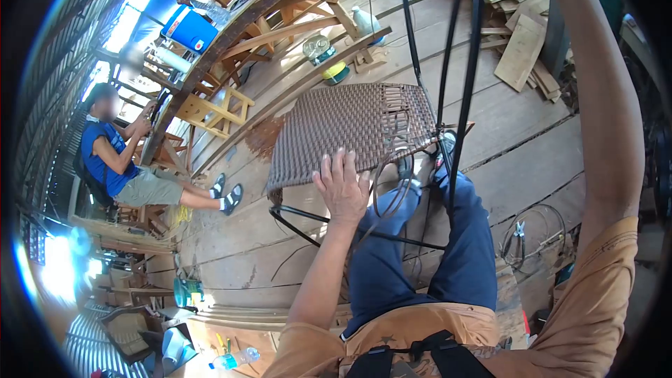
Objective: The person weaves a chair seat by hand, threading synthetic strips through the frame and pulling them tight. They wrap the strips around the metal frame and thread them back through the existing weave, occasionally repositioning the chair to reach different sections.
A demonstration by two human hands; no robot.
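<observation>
A brown woven panel point(329, 126) on a black metal frame lies in front of my legs. Near its right end the weave is loose, with gaps showing. My left hand point(343, 185) rests on the panel's near edge, its fingers spread. Long brown strands point(392, 203) loop down beside that hand. Dark frame bars point(467, 63) rise past the panel's right side toward the top of the view. My right arm reaches up at the right, and its hand is cut off by the top edge.
A seated person point(115, 147) in blue is at the left. Wood scraps point(521, 49) lie at upper right. Pliers point(519, 229) and coiled strands point(563, 227) are on the floor to the right. A wooden stool point(217, 112) and blue cooler point(189, 28) stand upper left; a bottle point(234, 358) lies below.
</observation>
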